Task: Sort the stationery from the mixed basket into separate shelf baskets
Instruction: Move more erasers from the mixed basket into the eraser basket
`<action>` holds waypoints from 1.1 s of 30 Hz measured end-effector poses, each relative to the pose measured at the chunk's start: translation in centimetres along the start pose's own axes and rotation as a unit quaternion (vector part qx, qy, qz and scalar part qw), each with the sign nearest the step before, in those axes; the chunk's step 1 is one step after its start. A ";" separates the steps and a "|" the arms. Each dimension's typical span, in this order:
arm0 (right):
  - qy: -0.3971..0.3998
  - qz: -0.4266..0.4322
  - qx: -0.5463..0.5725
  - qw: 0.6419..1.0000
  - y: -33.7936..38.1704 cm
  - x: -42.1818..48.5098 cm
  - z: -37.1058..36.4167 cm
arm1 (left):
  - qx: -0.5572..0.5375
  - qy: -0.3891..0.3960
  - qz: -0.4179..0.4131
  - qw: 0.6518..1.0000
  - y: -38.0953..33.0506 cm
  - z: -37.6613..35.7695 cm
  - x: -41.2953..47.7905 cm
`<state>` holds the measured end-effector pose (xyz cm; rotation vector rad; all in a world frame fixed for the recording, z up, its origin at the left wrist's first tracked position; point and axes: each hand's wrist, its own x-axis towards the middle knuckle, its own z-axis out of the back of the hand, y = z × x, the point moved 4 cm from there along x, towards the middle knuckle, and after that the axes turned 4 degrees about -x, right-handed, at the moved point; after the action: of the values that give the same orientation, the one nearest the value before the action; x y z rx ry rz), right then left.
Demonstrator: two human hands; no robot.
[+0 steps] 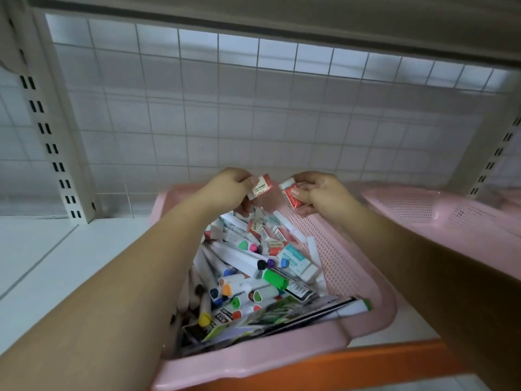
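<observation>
While both forearms reach from the near edge toward the far end of the mixed basket [341, 249], each hand is raised just above the basket's far rim. The left hand [231, 190] is on the left, knuckles up, wrist bent down. Its fingers [243, 179] and thumb are clamped on one short end of a red-sleeved eraser [260, 187] marked "2B", which tilts up to the right. The right hand [324, 193] is just beside it, palm turned toward the left hand. Its thumb presses a second red eraser [292, 196] against the curled fingers. A white end shows at the top of this eraser; whether the hand holds one piece or two cannot be told. The two erasers are near each other but do not touch.

The mixed basket is pink with perforated walls and stands on a white shelf [42, 263] with an orange front edge [366, 362]. Loose erasers [267, 238] lie at its far end, directly under the hands. White-barrelled markers [239, 258] with coloured caps fill the middle and near part, and one green-capped marker [275, 279] lies on top. Printed packets [282, 309] lie flat along the near wall. The left forearm covers the basket's left wall.

A second pink basket [423, 210] stands on the shelf to the right, partly behind the right forearm. A tiled wall [253, 108] closes the far side, and a slotted upright [48, 136] stands at far left.
</observation>
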<state>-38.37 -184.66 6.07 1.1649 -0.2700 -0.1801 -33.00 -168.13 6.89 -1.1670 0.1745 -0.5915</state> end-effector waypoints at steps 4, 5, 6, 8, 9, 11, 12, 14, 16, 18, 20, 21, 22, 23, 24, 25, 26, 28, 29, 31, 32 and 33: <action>-0.003 -0.013 0.026 1.000 -0.4 -0.6 2.2 | -0.051 0.015 0.010 0.999 -1.3 -1.8 0.1; -0.007 -0.007 0.027 1.000 -0.4 -0.8 3.0 | -0.062 0.017 0.014 0.998 -1.6 -2.1 0.1; -0.012 0.002 0.018 1.000 -0.4 -1.1 4.0 | -0.071 0.018 0.017 0.997 -2.0 -2.4 0.2; -0.022 0.026 -0.019 0.999 -0.3 -1.5 6.2 | -0.077 0.016 0.019 0.997 -2.8 -3.0 0.2; -0.025 0.037 -0.032 0.998 -0.3 -1.7 7.4 | -0.074 0.012 0.018 0.997 -3.4 -3.4 0.3; -0.036 0.052 -0.039 0.997 -0.3 -2.0 9.7 | -0.051 0.008 0.014 0.999 -4.8 -4.2 0.6; -0.041 0.055 -0.040 0.997 -0.3 -2.2 10.9 | -0.032 0.013 0.012 0.999 -5.6 -4.8 0.8; -0.040 0.043 -0.045 0.997 -0.6 -2.4 13.1 | 0.028 0.036 0.007 0.999 -7.3 -6.4 1.2; -0.026 0.015 -0.052 0.998 -1.0 -2.6 15.2 | 0.092 0.051 0.000 0.995 -8.9 -8.5 1.8; -0.020 -0.005 -0.088 0.996 -1.6 -2.7 17.5 | 0.126 0.050 -0.005 0.991 -10.3 -10.8 2.7; -0.016 -0.013 -0.133 0.991 -2.5 -2.9 20.1 | 0.131 0.053 -0.012 0.990 -11.3 -13.5 3.7; -0.015 -0.015 -0.156 0.988 -3.1 -3.0 21.5 | 0.128 0.057 -0.016 0.990 -11.7 -14.9 4.2; -0.012 -0.016 -0.179 0.984 -3.8 -3.0 22.9 | 0.124 0.060 -0.018 0.990 -12.1 -16.2 4.7; -0.005 -0.016 -0.205 0.979 -4.6 -3.2 24.1 | 0.124 0.063 -0.021 0.990 -12.5 -17.6 5.1; 0.005 -0.018 -0.231 0.973 -5.4 -3.3 25.4 | 0.130 0.065 -0.025 0.989 -12.9 -18.9 5.6; 0.015 -0.024 -0.251 0.968 -6.2 -3.5 26.5 | 0.144 0.068 -0.031 0.987 -13.2 -20.2 6.1; 0.023 -0.030 -0.267 0.963 -7.1 -3.7 27.6 | 0.165 0.073 -0.037 0.983 -13.5 -21.5 6.6; 0.042 -0.040 -0.291 0.955 -8.7 -3.8 29.4 | 0.218 0.087 -0.047 0.971 -13.7 -23.8 7.5; 0.055 -0.045 -0.301 0.951 -9.5 -3.8 30.0 | 0.252 0.091 -0.051 0.962 -13.8 -24.9 8.1; 0.085 -0.048 -0.325 0.941 -10.6 -3.7 30.8 | 0.323 0.088 -0.061 0.940 -13.7 -26.8 9.1; 0.099 -0.048 -0.342 0.933 -11.0 -3.4 30.9 | 0.352 0.083 -0.064 0.930 -13.5 -27.6 9.6; 0.113 -0.044 -0.361 0.925 -11.4 -3.1 30.9 | 0.376 0.079 -0.066 0.921 -13.2 -28.4 10.0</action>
<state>-50.64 -215.42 6.57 0.4531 0.0606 -0.1995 -41.33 -199.84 9.17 -0.3841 -0.0033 -0.7809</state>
